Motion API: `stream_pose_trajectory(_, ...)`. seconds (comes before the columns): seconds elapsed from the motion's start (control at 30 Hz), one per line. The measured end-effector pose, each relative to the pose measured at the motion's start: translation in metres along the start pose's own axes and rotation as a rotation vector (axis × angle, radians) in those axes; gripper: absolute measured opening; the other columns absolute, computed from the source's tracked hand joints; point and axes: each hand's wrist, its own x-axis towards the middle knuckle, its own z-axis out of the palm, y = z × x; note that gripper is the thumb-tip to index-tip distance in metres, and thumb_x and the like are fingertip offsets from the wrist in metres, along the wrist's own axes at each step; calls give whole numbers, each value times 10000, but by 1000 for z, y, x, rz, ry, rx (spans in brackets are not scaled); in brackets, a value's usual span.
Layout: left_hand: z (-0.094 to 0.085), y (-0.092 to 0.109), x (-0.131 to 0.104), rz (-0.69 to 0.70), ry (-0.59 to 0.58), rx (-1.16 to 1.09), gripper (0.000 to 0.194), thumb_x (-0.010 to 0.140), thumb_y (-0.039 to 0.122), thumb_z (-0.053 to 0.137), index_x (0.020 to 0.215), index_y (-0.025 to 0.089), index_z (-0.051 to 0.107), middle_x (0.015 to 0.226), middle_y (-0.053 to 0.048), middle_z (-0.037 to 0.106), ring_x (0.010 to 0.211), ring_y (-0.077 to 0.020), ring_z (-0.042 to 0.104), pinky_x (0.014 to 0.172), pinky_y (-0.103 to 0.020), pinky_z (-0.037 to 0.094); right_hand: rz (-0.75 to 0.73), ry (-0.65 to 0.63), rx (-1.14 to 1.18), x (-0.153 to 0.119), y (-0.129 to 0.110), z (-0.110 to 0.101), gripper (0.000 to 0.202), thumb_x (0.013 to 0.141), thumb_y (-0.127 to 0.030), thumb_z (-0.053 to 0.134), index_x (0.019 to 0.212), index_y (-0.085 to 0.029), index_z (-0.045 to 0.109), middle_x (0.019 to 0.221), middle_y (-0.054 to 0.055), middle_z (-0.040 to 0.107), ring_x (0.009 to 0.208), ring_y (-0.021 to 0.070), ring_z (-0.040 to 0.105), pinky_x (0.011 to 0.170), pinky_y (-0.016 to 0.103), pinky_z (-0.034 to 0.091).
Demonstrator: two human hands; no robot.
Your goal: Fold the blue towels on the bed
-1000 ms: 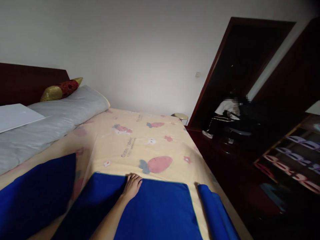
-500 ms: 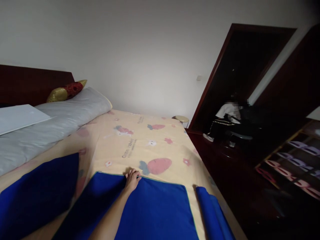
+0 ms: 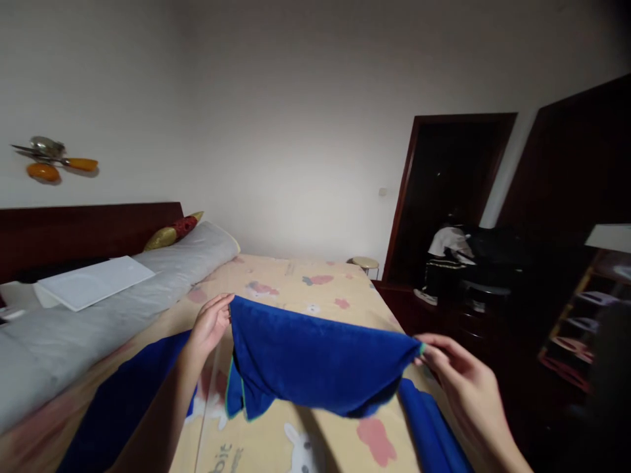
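A blue towel (image 3: pixel 310 358) with a green edge hangs stretched in the air between my hands, over the bed. My left hand (image 3: pixel 211 323) pinches its left corner. Fingertips of my right hand (image 3: pixel 451 368) pinch the right corner. The towel sags in the middle and its lower fold hangs just above the yellow bedsheet (image 3: pixel 296 289) printed with carrots and rabbits.
Another blue cloth (image 3: pixel 123 401) lies on the bed at the left and a rolled blue one (image 3: pixel 428 427) at the right edge. A grey bolster (image 3: pixel 148 289), a white board (image 3: pixel 93 282), dark headboard (image 3: pixel 83 233). A person sits by the dark doorway (image 3: pixel 453 197).
The towel lay flat on the bed with my left hand at its far edge; now both hands hold it lifted by two corners. The view has tilted upward.
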Motion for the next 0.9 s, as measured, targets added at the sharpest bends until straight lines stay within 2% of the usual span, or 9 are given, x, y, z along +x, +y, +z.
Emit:
stream_pose_trajectory(0.07, 0, 21, -13, 9, -26, 26, 307, 626, 351, 800, 796, 186, 605, 657, 18, 658, 577, -128, 631, 559, -236, 484, 73, -42, 179, 22, -16, 8, 464, 602, -582, 769, 807, -174, 693, 700, 46, 661, 644, 167, 617, 609, 285, 526)
stream_pose_trajectory(0.13, 0, 36, -23, 19, -41, 57, 330, 634, 352, 811, 829, 179, 609, 687, 7, 672, 598, -125, 640, 583, -236, 496, 105, -55, 224, 32, -19, 13, 483, 549, -580, 802, 761, -161, 687, 667, 41, 645, 619, 156, 595, 603, 286, 509)
stream_pose_trajectory(0.23, -3, 51, -32, 28, -53, 102, 377, 621, 372, 831, 848, 174, 604, 720, -3, 686, 624, -126, 650, 616, -246, 507, 77, -53, 117, 40, -12, 15, 483, 536, -521, 838, 804, -147, 688, 652, 29, 634, 597, 134, 562, 592, 276, 476)
stream_pose_trajectory(0.37, -10, 64, -38, 46, -44, 176, 458, 577, 429, 854, 848, 189, 573, 691, 29, 678, 605, -122, 645, 638, -256, 504, -3, -116, -31, 46, -11, 9, 633, 604, -609, 774, 982, -106, 702, 690, 53, 665, 621, 143, 567, 621, 294, 473)
stream_pose_trajectory(0.5, -16, 71, -38, 49, -54, 248, 510, 553, 493, 850, 872, 179, 604, 730, 2, 700, 629, -132, 653, 662, -269, 508, -38, -195, -199, 47, -19, 6, 614, 579, -674, 753, 829, -114, 724, 711, 87, 693, 639, 169, 602, 630, 299, 492)
stream_pose_trajectory(0.67, -22, 69, -37, 30, -146, 332, 552, 512, 453, 870, 939, 163, 674, 815, -45, 723, 765, -168, 678, 746, -287, 514, 4, -268, -280, 54, -7, 3, 621, 538, -669, 758, 850, -135, 701, 752, 97, 719, 681, 208, 659, 656, 318, 520)
stream_pose_trajectory(0.77, -27, 56, -32, -4, -177, 421, 493, 487, 416, 881, 865, 158, 699, 738, -45, 720, 709, -176, 665, 686, -286, 504, -29, -328, -487, 59, 15, 5, 515, 636, -671, 666, 763, -172, 665, 659, 57, 695, 601, 183, 649, 604, 292, 495)
stream_pose_trajectory(0.9, -34, 26, -15, 7, -120, 536, 416, 423, 447, 880, 666, 169, 686, 556, -7, 653, 559, -161, 586, 568, -277, 449, -55, -335, -639, 60, 46, 18, 306, 774, -501, 590, 718, -201, 612, 516, -7, 622, 458, 129, 571, 546, 252, 414)
